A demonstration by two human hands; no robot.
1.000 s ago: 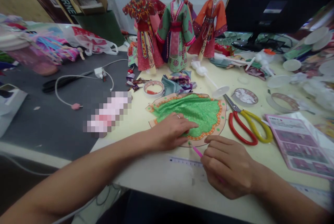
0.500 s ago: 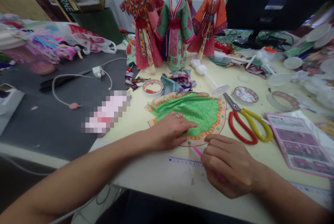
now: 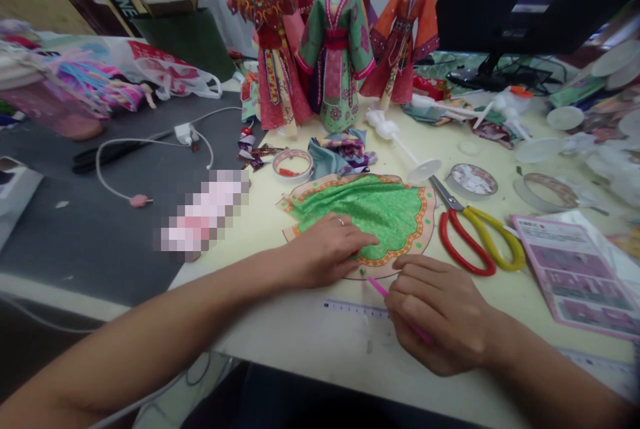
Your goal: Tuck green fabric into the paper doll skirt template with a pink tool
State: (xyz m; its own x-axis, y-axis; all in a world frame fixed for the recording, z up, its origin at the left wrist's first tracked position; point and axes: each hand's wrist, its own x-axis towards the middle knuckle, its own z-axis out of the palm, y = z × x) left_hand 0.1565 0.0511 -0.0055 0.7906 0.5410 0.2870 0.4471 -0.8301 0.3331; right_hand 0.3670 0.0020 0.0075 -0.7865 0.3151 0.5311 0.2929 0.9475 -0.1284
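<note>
A green cloth piece (image 3: 385,216) with an orange scalloped trim and a pale, dotted outer border lies spread on the table, its upper part wrinkled. On its lower left part rests my left hand (image 3: 323,252), fingers stretched out and pressing the cloth down. My right hand (image 3: 440,316) is closed around a slim pink pen-like stick (image 3: 377,287), whose tip points at the lower border near a small dark green spot (image 3: 363,272). Just below the cloth lies a clear ruler (image 3: 350,308), partly hidden by my right hand.
Scissors (image 3: 467,232) with red and yellow handles lie right of the cloth, near a pink printed sheet (image 3: 575,272). Tape rolls (image 3: 293,167) and a white doll stand (image 3: 425,169) sit behind. Dressed doll figures (image 3: 340,56) stand at the back, beside a monitor (image 3: 535,2).
The view has shifted very slightly. Both hands keep nearly the same position, and the pink stick's tip stays close to the cloth's lower border.
</note>
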